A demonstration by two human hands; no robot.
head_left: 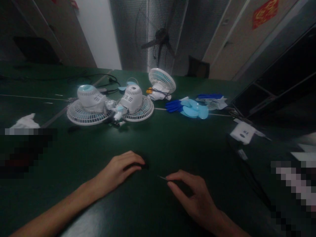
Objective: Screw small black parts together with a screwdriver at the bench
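Note:
My right hand [197, 197] pinches a thin, slender piece that looks like metal [162, 177] between thumb and forefinger, its tip pointing left. Its exact kind is too blurred to tell. Across from it, my left hand [120, 168] rests low over the green table [138, 204], fingers curved, with thumb and fingertips brought close together. A small dark patch shows at those fingertips; whether it is a part or a shadow I cannot make out. Beyond the hands lie two white fan heads, the left one [90, 102] and the middle one [133, 102], grilles down, with small fittings between them.
Farther back, a third fan head [161, 84] lies tilted. Light-blue fan blades [195, 109] sit beside blue gloves [174, 105]. A white box-like part [243, 131] with a black cable lies to the right. Crumpled white material [24, 121] is at left.

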